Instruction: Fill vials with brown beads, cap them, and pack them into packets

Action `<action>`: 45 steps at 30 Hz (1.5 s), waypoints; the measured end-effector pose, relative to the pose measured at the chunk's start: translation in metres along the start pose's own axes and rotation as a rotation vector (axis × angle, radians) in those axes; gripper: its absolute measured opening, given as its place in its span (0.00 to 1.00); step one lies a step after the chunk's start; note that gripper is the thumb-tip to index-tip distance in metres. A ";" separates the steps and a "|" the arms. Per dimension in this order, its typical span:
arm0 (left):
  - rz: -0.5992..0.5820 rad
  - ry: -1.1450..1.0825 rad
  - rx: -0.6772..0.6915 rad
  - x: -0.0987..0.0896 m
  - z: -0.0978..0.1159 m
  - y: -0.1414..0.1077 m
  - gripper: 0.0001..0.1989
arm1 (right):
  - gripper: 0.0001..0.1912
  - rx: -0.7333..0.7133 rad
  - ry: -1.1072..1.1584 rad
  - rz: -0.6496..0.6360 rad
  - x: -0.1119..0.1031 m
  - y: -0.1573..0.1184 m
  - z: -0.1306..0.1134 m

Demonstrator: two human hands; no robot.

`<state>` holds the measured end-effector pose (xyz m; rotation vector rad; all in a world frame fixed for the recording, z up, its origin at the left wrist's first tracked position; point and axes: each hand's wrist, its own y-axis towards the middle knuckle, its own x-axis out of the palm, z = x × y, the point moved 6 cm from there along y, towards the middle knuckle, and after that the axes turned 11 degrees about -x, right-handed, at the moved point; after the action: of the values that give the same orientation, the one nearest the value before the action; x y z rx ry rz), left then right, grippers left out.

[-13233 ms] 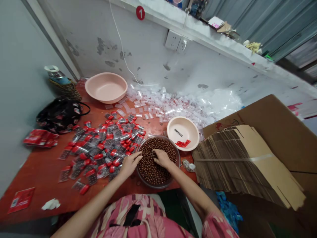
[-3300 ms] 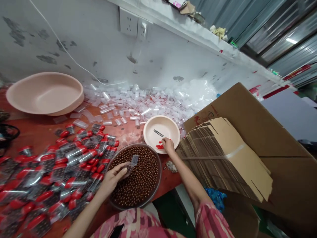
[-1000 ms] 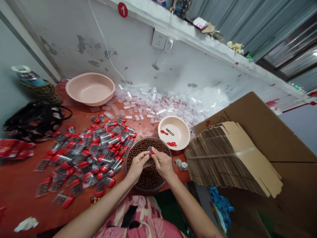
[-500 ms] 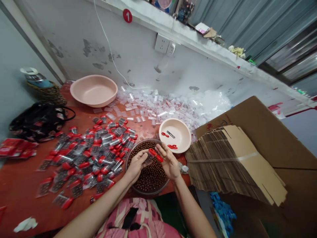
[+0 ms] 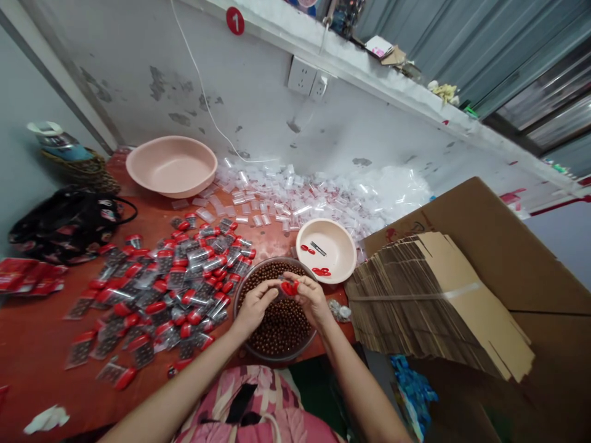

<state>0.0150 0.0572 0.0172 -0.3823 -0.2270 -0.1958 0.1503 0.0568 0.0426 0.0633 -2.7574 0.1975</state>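
Observation:
My left hand [image 5: 255, 307] and my right hand [image 5: 310, 301] meet above a round dark bowl [image 5: 277, 359] filled with brown beads [image 5: 281, 326]. Between them is a small clear plastic bag [image 5: 281, 279] with a red cap [image 5: 289, 288] at its end. My left fingers pinch the bag, and my right fingers press on the red cap. My hands hide part of the bag. Left of the bowl, many filled bags with red caps [image 5: 161, 289] lie spread over the table.
A small cream bowl [image 5: 344, 246] holds red caps and a dark strip. Loose clear bags [image 5: 295, 206] heap along the wall behind a pink basin [image 5: 170, 166]. Flattened cardboard [image 5: 429, 295] lies right, a black bag [image 5: 69, 224] left.
My right hand has closed from spread fingers onto the red cap, and the two hands have drawn closer together over the bead bowl.

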 end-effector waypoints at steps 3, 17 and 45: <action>0.025 0.011 0.065 -0.002 0.002 0.000 0.12 | 0.08 0.140 0.058 -0.044 0.010 0.003 0.005; 0.219 0.176 0.126 -0.019 0.000 0.002 0.12 | 0.12 0.349 0.309 0.070 0.035 0.012 0.051; 0.999 0.222 0.074 -0.239 -0.019 -0.001 0.18 | 0.20 0.117 -1.620 -0.227 -0.031 0.037 0.080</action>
<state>-0.2105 0.0838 -0.0611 -0.3587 0.1904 0.7488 0.1473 0.0822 -0.0475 0.9327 -4.2499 0.3409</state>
